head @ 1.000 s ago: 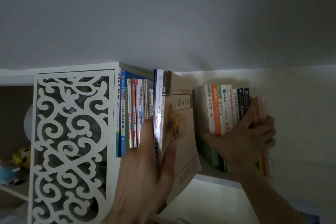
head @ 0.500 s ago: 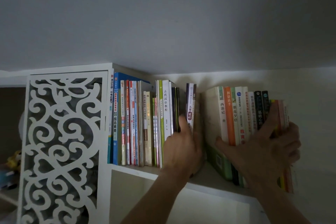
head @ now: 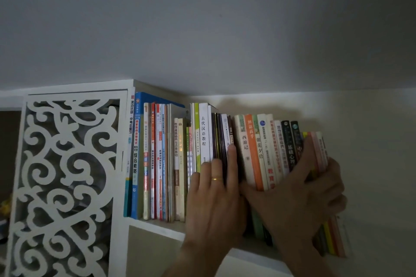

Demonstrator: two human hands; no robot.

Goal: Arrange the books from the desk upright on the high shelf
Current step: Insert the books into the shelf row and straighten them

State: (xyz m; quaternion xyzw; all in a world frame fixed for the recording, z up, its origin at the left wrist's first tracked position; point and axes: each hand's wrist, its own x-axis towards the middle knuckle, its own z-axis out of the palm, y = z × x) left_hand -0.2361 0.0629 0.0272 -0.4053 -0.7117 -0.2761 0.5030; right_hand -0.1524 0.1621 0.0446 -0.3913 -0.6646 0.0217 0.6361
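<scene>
Left hand (head: 216,195) flat, fingers straight, pressing the spines in the middle of the books (head: 157,159), all standing upright on the shelf (head: 157,226); right hand (head: 301,195) wraps thumb and fingers round the right-hand bunch (head: 265,148), beside the fretwork panel (head: 65,182)

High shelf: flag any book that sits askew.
The right-hand group of books, from the white-spined book to the orange-spined book, leans left, braced by the right hand. Books left of the left hand stand upright.
</scene>
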